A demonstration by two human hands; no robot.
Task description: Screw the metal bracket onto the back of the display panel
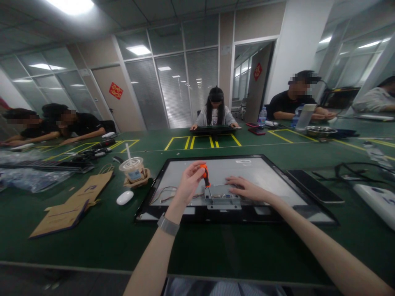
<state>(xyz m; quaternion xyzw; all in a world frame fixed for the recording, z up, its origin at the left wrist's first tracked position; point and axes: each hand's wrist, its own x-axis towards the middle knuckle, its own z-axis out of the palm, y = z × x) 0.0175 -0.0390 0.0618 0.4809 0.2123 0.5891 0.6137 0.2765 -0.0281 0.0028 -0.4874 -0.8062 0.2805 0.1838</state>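
A flat monitor panel (265, 172) lies on the green table with its silvery back up and a black frame around it. Near its front edge sits a metal bracket (226, 202) with a row of ports and wires beside it. My left hand (191, 181) is closed around the handle of an orange and black screwdriver (205, 174). The screwdriver stands nearly upright, its tip down at the bracket's left end. My right hand (247, 189) rests with fingers stretched out on the bracket's right side and the panel's back.
Left of the panel are a white mouse (125, 197), a lidded drink cup (132, 168) and a brown paper bag (74, 203). To the right lie a dark phone-shaped slab (314, 186), black cables (342, 168) and a white box (376, 201). Several people sit around the table.
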